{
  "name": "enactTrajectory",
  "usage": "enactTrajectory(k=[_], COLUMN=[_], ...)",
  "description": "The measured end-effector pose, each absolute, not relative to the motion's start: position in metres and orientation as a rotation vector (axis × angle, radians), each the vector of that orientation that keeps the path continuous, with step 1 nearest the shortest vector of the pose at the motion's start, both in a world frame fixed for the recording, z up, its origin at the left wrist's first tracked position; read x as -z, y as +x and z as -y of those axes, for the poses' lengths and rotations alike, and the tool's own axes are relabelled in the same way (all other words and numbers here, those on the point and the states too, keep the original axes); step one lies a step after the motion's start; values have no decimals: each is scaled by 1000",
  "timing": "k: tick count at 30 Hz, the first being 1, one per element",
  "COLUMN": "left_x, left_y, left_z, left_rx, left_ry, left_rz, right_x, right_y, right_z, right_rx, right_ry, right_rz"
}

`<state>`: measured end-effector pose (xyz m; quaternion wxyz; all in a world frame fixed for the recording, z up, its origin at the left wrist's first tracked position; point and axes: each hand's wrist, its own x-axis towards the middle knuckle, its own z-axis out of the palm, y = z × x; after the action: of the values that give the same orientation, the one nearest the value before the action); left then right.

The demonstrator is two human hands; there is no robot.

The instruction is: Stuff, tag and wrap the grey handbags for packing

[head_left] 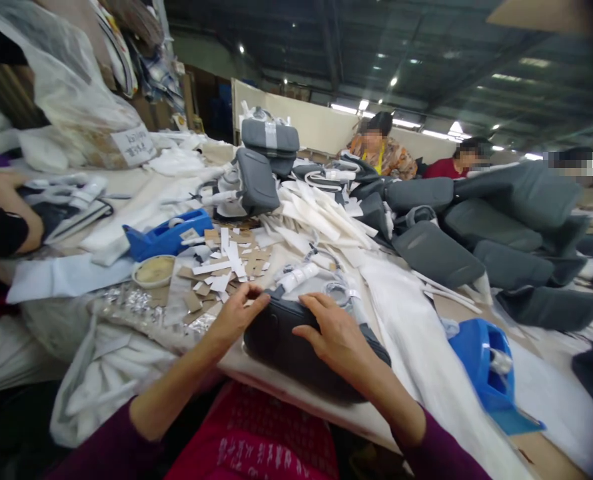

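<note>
Both hands rested on one dark pad (pixel 296 347) at the near table edge (pixel 256 377), right in front of the person. Left hand (pixel 236 313) sat at the pad's far-left corner, fingers curled over the top rim, thumb stretched right along that rim; it looked like a loose pinch on the edge, not a full grasp. Right hand (pixel 334 337) lay flat on top of the pad, fingers spread and pointing left toward the left hand, palm down, gripping nothing that I could see.

Pad's long axis ran left-to-right, tilted a bit so the right end sat nearer the person. It lay directly under and between the hands, so neither had to reach; the right hand covered more of it, the left only touched the corner. A white roll (pixel 299 275) and a clear plastic loop (pixel 337 293) lay just beyond the pad's far edge, touching or nearly touching it; I could not tell which.

Farther left were card scraps (pixel 226 263), a small bowl (pixel 154 270) and a blue tape holder (pixel 169 235). Another blue holder (pixel 491 370) sat to the right, well apart from the pad. White strips (pixel 326 220) and a heap of grey cushions (pixel 476 227) filled the far table. Another person's arm (pixel 6 220) came in at the far left.
</note>
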<state>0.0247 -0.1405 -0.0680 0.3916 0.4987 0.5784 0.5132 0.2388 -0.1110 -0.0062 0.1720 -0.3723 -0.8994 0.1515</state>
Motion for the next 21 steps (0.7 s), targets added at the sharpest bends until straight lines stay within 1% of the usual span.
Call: enactTrajectory(k=[5, 9, 15, 21], left_x=[107, 116, 114, 104], left_y=[29, 32, 36, 29], left_z=[158, 162, 162, 149], left_rx=[-1311, -1348, -1574, -1479], left_ry=[1136, 1036, 1147, 1402], left_rz=[-1143, -954, -1031, -1066], right_x=[13, 23, 27, 25], right_y=[210, 212, 216, 212], right_z=[109, 110, 110, 107], right_rx=[-275, -220, -265, -278], right_ry=[-1192, -1156, -1064, -1000], right_rz=[2661, 2640, 2628, 2583])
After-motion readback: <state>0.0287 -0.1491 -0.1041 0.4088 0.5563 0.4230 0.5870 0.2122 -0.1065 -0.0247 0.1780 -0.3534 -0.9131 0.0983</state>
